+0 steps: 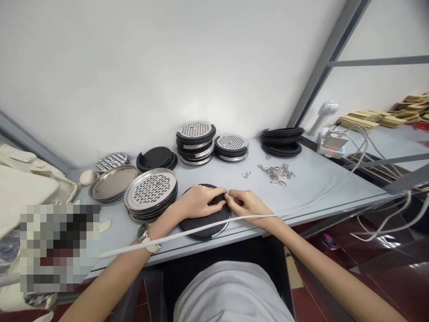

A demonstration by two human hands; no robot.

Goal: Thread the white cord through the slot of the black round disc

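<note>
A round black disc (201, 226) with a bit of silver rim lies flat near the table's front edge. Lying over its top, my left hand (201, 201) grips it near the right edge, thumb and fingers closed. My right hand (246, 203) pinches at that same edge, its fingertips touching those of my left; whatever sits between them is too small to make out. Just left of my left hand is a stack of round perforated metal plates (152, 190). Several small metal clips (276, 172) lie loose beyond my right hand.
Plain metal discs (114, 181), black covers (156, 158), and stacked perforated plates with black rims (196, 129) stand along the wall. More black covers (281, 147) sit at the back right. A white cable (187, 233) crosses in front of my wrists.
</note>
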